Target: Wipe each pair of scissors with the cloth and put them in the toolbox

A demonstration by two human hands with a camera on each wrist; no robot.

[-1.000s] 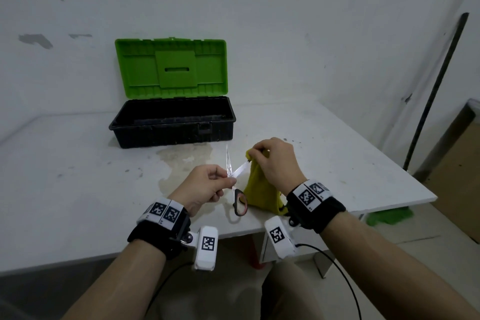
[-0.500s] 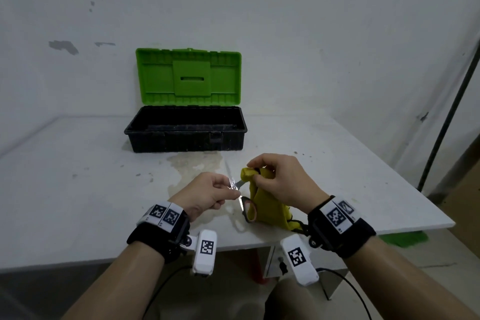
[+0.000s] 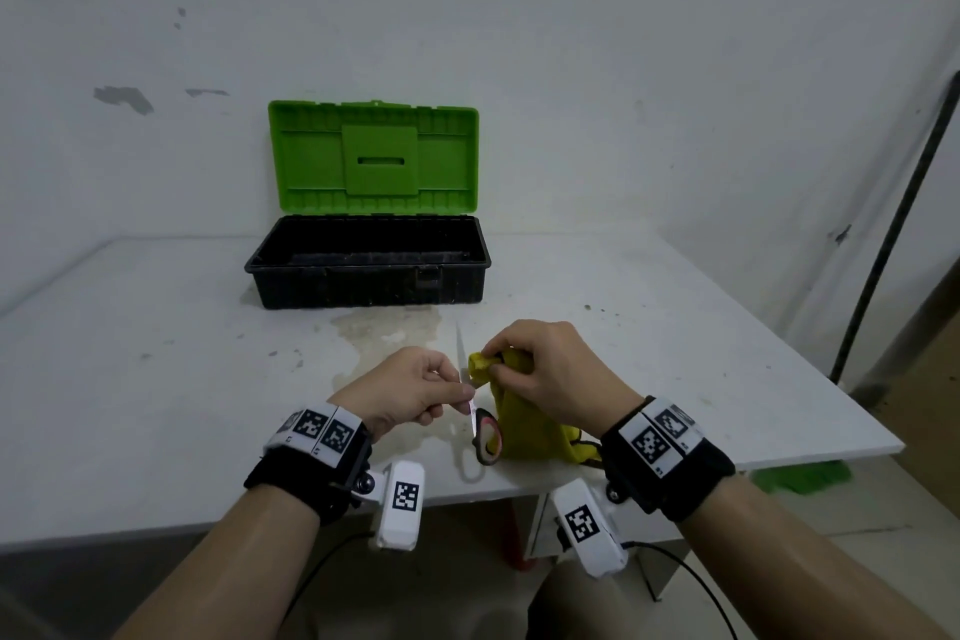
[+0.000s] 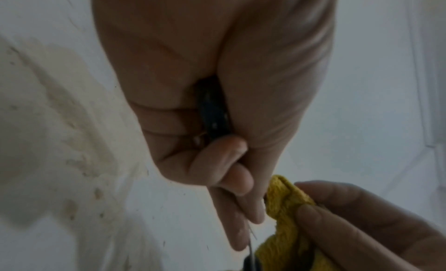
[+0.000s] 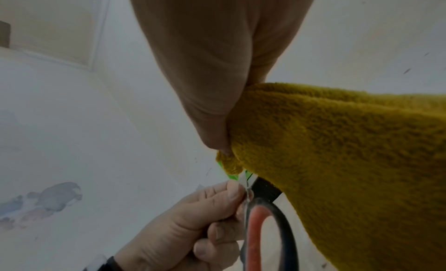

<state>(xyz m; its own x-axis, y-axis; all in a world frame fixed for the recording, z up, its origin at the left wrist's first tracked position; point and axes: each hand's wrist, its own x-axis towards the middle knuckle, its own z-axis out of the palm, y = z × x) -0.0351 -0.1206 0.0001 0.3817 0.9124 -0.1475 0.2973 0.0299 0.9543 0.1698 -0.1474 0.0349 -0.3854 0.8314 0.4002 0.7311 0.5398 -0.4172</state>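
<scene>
Now we hold the scissors (image 3: 480, 424) in mid-air just over the near edge of the table (image 3: 156, 379), at about 6 o'clock from the toolbox (image 3: 369, 263). Our left hand (image 3: 410, 392) pinches them near the pivot, fingers curled tight round the metal, so that one blade points up toward 12 o'clock and the black-and-red handle loop hangs down at 6. We judge this grip is chosen to keep the blades spread and steady while leaving their length free for wiping. Our right hand (image 3: 550, 369) pinches a fold of the cloth (image 3: 519, 421) between thumb and fingertips at 3 o'clock of the upright blade; the second blade seems to run into that fold, though the cloth hides it. The rest of the cloth hangs loose below the hand, out of the way. From the right wrist, the fold sits right at the blade roots, touching the left fingers (image 5: 231, 191). The toolbox stands open well beyond, lid up, ready to receive; we cannot tell what lies inside. Wiping seems under way, stowing not yet.
</scene>
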